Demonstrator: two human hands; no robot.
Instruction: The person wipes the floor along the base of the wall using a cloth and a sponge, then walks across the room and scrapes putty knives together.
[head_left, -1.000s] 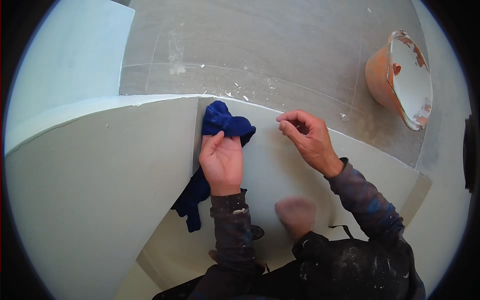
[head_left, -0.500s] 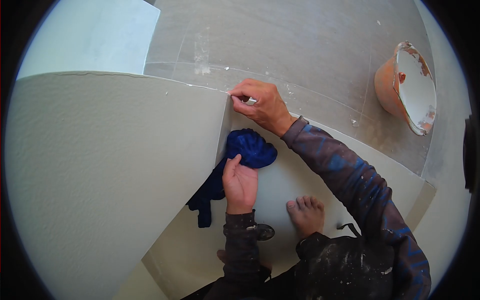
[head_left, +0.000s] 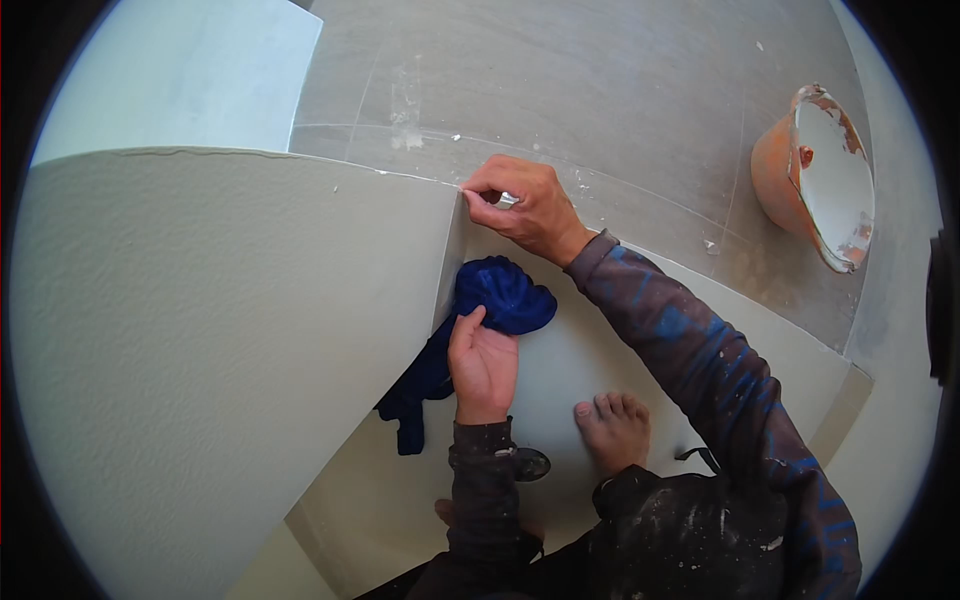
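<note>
My right hand point(head_left: 528, 205) is closed in a pinch, its thumb and fingertips touching the corner of the pale wall point(head_left: 230, 290). A small shiny silvery-white piece point(head_left: 507, 201) shows inside the curl of its fingers; what it belongs to is hidden. Lower down, my left hand point(head_left: 485, 370) is turned palm up, holding a bunched dark blue cloth point(head_left: 505, 295) with the thumb over its edge. The cloth's fingers-side is covered, and its loose end hangs down along the wall's side face.
An orange bucket point(head_left: 780, 180), crusted with white, lies tilted at the right on the grey tiled floor point(head_left: 620, 90). White crumbs and smears dot the tiles. My bare foot point(head_left: 612, 432) stands on a pale surface below my hands. A bright pale panel point(head_left: 190, 80) is at upper left.
Hardly anything differs. Both hands keep their places and grips; the whole view has shifted by a few pixels.
</note>
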